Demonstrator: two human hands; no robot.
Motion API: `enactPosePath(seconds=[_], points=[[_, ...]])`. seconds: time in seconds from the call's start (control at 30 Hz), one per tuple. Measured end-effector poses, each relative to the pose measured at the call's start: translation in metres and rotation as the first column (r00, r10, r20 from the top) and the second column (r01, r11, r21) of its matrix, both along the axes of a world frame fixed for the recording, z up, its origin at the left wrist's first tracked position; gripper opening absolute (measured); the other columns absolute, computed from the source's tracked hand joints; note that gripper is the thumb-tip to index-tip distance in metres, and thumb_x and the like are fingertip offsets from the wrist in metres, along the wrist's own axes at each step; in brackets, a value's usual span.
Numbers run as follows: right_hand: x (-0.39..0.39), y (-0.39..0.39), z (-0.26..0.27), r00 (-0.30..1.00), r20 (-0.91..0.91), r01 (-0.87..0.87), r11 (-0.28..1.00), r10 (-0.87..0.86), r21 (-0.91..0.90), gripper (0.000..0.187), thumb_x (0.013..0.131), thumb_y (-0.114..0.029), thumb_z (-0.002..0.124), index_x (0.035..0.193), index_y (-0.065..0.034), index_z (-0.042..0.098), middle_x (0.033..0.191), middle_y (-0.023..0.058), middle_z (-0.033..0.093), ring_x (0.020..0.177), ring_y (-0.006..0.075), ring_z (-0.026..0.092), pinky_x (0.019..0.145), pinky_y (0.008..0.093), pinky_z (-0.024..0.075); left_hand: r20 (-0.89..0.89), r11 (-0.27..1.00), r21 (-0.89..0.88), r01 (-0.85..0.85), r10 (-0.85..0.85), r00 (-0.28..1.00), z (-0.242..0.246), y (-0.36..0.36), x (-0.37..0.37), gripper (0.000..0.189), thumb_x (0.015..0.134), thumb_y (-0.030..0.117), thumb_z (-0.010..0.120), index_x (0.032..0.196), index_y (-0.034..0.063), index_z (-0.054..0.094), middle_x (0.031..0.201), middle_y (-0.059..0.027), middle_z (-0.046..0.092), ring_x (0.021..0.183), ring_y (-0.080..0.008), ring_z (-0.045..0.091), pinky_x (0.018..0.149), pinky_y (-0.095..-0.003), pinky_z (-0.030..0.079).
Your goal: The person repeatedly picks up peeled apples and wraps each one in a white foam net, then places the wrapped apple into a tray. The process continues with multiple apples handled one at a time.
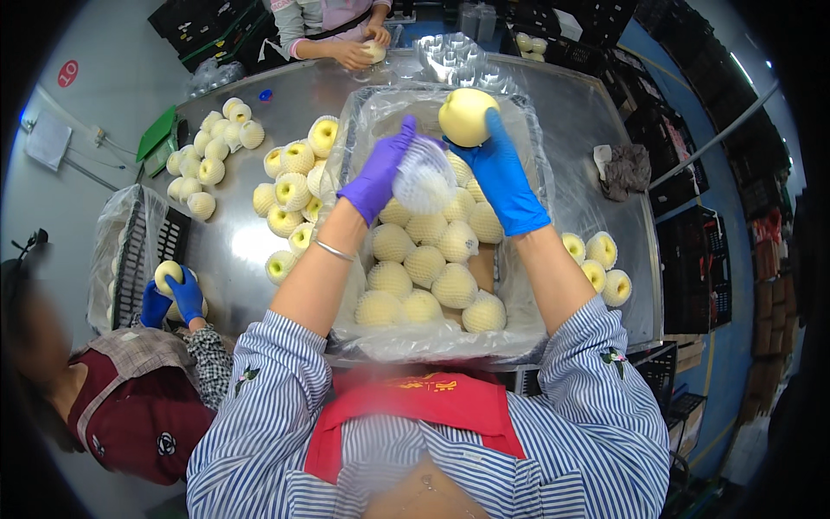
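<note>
My left hand (381, 170), in a purple glove, grips a white foam net sleeve (425, 178), which is blurred. A bare pale-yellow apple (468, 117) sits in my right hand (502, 172), gloved in blue, with the thumb against its side. Both hands are above a crate lined with clear plastic film (538, 272). Inside it lie several net-wrapped apples (425, 266), with a piece of brown cardboard (481, 266) showing between them at the right. The sleeve and my hands hide part of the crate's far half.
Net-wrapped apples stand in groups on the metal table (240, 253), left (292, 188) and right (602, 253) of the crate. Clear plastic trays (454, 58) lie beyond it. Co-workers' hands hold fruit at the far edge (353, 54) and at left (175, 295). A dark crumpled bag (624, 170) lies at right.
</note>
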State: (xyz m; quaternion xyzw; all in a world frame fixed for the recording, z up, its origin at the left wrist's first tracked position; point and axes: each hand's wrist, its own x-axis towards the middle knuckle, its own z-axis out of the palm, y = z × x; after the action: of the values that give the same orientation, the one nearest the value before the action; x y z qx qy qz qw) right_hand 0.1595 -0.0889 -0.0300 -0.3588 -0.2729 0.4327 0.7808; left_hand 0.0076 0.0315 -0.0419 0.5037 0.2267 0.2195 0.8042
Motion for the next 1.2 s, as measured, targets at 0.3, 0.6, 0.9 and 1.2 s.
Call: enactPosePath(seconds=[0.3,0.6,0.9,1.2], points=[[-0.01,-0.002,-0.004,0.5,0.821,0.161,0.961,-0.276,0.225,0.106,0.072,-0.019,0.086,0.154,-0.0147,0.019,0.142,0.0099,0.041,0.124,0.0221,0.048,0.104,0.0351,0.0421,0.075,0.991,-0.079,0.106,-0.1,0.992,0.015,-0.014,-0.007,0.066,0.093,0.054,0.056,0.134,0.0023,0.048,0.12,-0.01,0.061,0.1,-0.016,0.064,0.081,-0.0264,0.055],[0.004,-0.016,0.005,0.944,0.221,-0.191,0.952,0.246,-0.241,0.077,0.095,-0.067,0.036,0.141,-0.0048,0.042,0.126,0.011,0.057,0.107,0.0172,0.058,0.092,0.0318,0.048,0.125,0.904,0.427,-0.018,-0.039,0.991,0.029,-0.022,-0.006,0.074,0.083,0.021,0.075,0.146,0.0068,0.039,0.137,-0.0063,0.051,0.125,-0.0157,0.047,0.104,-0.0299,0.038],[0.003,-0.008,0.001,0.967,0.253,-0.013,0.997,0.031,-0.072,0.074,0.085,-0.039,0.073,0.143,-0.0039,0.041,0.13,0.0124,0.055,0.117,0.0201,0.055,0.103,0.0328,0.0432,0.059,0.773,0.634,-0.036,-0.002,0.998,0.029,-0.023,-0.006,0.082,0.078,0.009,0.077,0.149,0.0156,0.037,0.144,-0.0062,0.046,0.13,-0.0197,0.044,0.106,-0.0315,0.036],[-0.009,-0.007,0.004,0.448,0.822,0.354,0.914,-0.353,0.199,0.108,0.065,-0.024,0.09,0.151,-0.0076,0.026,0.135,0.0134,0.048,0.126,0.0262,0.047,0.104,0.0401,0.043,0.069,0.892,0.448,0.059,-0.1,0.993,0.019,-0.011,-0.007,0.068,0.081,0.003,0.068,0.144,0.0029,0.041,0.138,-0.0091,0.05,0.127,-0.0185,0.047,0.104,-0.0317,0.039]])
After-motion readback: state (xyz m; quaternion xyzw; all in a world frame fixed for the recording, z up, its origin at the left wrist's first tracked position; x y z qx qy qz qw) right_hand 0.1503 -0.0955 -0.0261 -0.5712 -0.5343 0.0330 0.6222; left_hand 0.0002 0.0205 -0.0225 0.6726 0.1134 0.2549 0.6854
